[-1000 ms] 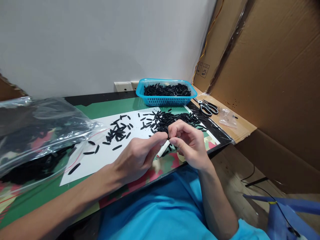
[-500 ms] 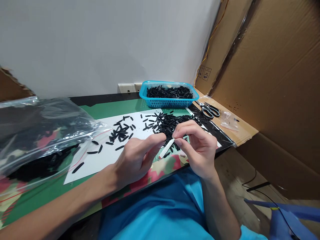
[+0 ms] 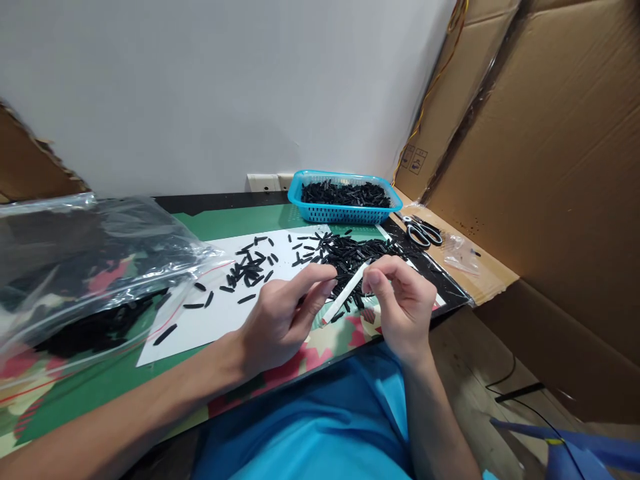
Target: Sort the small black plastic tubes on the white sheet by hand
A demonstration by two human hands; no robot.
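My left hand (image 3: 287, 307) hovers over the front of the mat with thumb and index finger pinched together; what sits between the fingertips, if anything, is too small to make out. Opposite it, my right hand (image 3: 403, 300) has its fingers curled and thumb against the index finger, its grip contents likewise hidden. Between the hands shows a narrow white strip (image 3: 346, 293), slanting, with a reddish lower end. Behind them lies a loose pile of small black slender pieces (image 3: 357, 250). A smaller group of black pieces (image 3: 247, 270) is scattered on the white sheet (image 3: 175, 327).
A blue plastic basket (image 3: 345, 215) full of black pieces stands against the wall. At left lies a clear zip bag (image 3: 135, 247) with black contents. Scissors (image 3: 423, 233) and a small clear bag (image 3: 460, 253) are at right, beside a tall cardboard panel (image 3: 540, 167).
My hands have moved apart slightly, my right fingertips drawing away from the white strip. More of that strip shows. The whole view has shifted a little.
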